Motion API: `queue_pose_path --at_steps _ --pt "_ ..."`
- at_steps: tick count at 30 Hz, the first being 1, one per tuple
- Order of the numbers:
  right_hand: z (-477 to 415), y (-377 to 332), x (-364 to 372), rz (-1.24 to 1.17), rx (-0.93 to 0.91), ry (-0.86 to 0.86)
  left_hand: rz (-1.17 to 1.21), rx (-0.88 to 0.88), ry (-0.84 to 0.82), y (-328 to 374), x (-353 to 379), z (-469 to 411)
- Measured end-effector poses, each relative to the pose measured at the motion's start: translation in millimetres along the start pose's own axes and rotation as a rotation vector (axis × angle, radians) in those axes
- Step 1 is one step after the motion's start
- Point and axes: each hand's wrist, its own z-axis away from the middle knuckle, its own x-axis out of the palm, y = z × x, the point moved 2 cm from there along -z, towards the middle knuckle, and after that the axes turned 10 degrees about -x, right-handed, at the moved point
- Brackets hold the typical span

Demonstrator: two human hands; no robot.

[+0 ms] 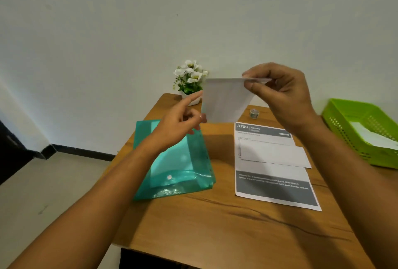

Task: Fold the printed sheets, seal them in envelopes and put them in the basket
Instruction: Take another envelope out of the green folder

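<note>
The wooden table fills the lower part of my view. On its left side lies a teal see-through plastic folder with a white snap button near its front edge. To the right of it the printed sheet lies flat and unfolded, with a dark header band reading "3799" at its far end and a grey text block at its near end. The green basket, its walls perforated, sits off the table's right edge, and something white lies inside it. A plain white envelope rests across the middle of the printed sheet, slightly askew.

Above the table's far end I hold a white paper up in the air (an envelope or a folded sheet, I cannot tell which); it is blank on the side facing me. My right hand pinches its top right edge between thumb and curled fingers. My left hand is at its left edge, index finger straight, the other fingers curled by the lower corner; whether they grip the paper I cannot tell.

Behind it stand a small pot of white flowers and a little shiny roll.
</note>
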Motion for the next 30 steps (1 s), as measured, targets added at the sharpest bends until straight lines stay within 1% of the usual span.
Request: queue_pose_path --at_steps 3,6,9,11,13,15,19,21,23,24,25,27,29,30 --pt "23 12 -19 -0.040 0.105 0.014 0.138 0.011 -0.013 12 33 -19" --pt "53 25 -42 -0.114 0.293 0.127 0.187 -0.012 0.021 7 65 -30" --pt "91 47 -61 -0.138 0.578 0.283 0.123 -0.041 0.047 -1 101 -32" --pt "117 58 -65 -0.279 0.792 0.358 0.062 -0.067 0.043 -11 121 -32" --pt "136 64 -65 -0.468 0.927 0.412 -0.013 -0.080 0.012 -21 138 -31" --pt "149 68 -64 -0.579 0.995 0.457 -0.130 -0.073 -0.010 -32 149 -31" --pt "162 76 -59 -0.588 1.092 0.516 -0.350 -0.072 -0.041 -49 161 -29" --pt "166 80 -53 -0.590 1.136 0.542 -0.483 -0.024 0.058 -54 161 -26" --pt "169 84 -47 -0.572 1.172 0.568 -0.519 0.059 0.178 -49 162 -20" --pt "170 85 -44 -0.560 1.188 0.576 -0.518 0.111 0.178 -43 165 -16" --pt "171 87 -40 -0.552 1.201 0.577 -0.532 0.175 0.129 -38 169 -12" --pt "169 87 -32 -0.549 1.218 0.556 -0.620 0.303 -0.023 -31 179 -7" --pt "167 89 -26 -0.549 1.246 0.540 -0.720 0.342 -0.097 -32 189 -7" --pt "166 91 -24 -0.547 1.273 0.540 -0.748 0.325 -0.089 -33 192 -9"
